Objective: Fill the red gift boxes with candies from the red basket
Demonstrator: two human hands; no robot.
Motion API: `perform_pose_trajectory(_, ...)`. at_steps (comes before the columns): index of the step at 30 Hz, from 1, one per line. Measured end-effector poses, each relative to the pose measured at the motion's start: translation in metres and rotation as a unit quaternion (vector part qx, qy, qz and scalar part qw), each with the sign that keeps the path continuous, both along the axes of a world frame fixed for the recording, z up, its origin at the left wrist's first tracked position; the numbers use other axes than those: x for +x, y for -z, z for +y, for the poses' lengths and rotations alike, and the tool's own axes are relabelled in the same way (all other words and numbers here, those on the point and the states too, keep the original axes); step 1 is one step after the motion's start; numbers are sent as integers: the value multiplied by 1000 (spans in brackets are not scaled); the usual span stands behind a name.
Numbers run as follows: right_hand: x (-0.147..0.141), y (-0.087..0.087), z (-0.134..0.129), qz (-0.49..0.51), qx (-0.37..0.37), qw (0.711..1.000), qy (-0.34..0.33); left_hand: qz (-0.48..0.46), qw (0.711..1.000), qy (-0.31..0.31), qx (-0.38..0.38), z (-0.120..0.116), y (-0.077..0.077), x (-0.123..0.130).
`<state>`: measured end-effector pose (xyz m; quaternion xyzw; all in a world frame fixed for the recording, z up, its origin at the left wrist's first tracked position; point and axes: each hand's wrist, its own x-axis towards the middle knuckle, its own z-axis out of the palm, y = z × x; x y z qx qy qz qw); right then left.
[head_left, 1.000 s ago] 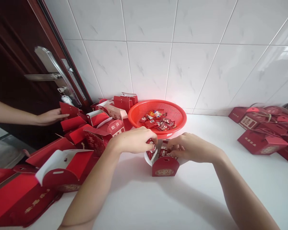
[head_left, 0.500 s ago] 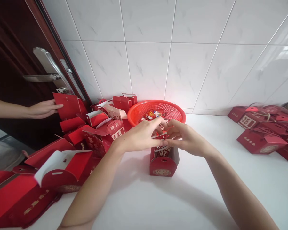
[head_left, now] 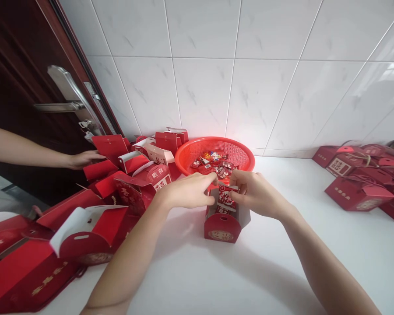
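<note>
In the head view, a small open red cardboard box (head_left: 220, 231) stands upright on the white counter (head_left: 197, 275), in front of the person, between their 2 hands. Its near end has a rounded flap with 1 small hole above a round gold print, and dark red wrapped sweets (head_left: 223, 210) lie inside.

The right hand (head_left: 261, 194) has its grip closed on a red-and-white wrapped packet (head_left: 226, 197), thumb and fingers at the packet's right side, just above the sweets in the box. The left hand (head_left: 190, 191) is at the box's left side, its grip released, thumb and fingertips parted; whether they touch the box's wall I cannot tell.

Just behind the box sits a round red plastic mesh basket (head_left: 246, 151), with small wrapped candies (head_left: 221, 166) at its bottom. To the left is a crowded heap of open red cardboard boxes (head_left: 88, 236), some with white inner sides showing. To the right, well apart from the hands, closed red boxes (head_left: 359, 193) stand grouped, some with cord handles.

Another person's hand (head_left: 85, 158) reaches in from the left to the heap, beside a dark red door (head_left: 16, 65) with a silver handle (head_left: 57, 106). White marbled tiles (head_left: 265, 100) cover the wall behind.
</note>
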<state>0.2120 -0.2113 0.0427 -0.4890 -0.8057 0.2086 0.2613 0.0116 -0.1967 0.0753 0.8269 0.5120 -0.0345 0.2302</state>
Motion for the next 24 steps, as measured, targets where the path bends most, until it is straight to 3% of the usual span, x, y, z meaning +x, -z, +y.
perform_pose_trajectory(6, -1, -1, 0, 20, -35, 997, -68, -20, 1000, -2, 0, 4, 0, -5)
perform_pose_trajectory(12, 3, -2, 1, 43, -19, 991, -129, -64, 997, 16, -39, 11, 0, -11)
perform_pose_trajectory(18, 4, -1, 2, -62, 9, 993, -98, -80, 995, 33, -39, 7, -3, -11)
perform_pose_trajectory(24, 2, -2, 1, -98, 15, 992, -82, -84, 995, 38, -42, 4, -5, -10)
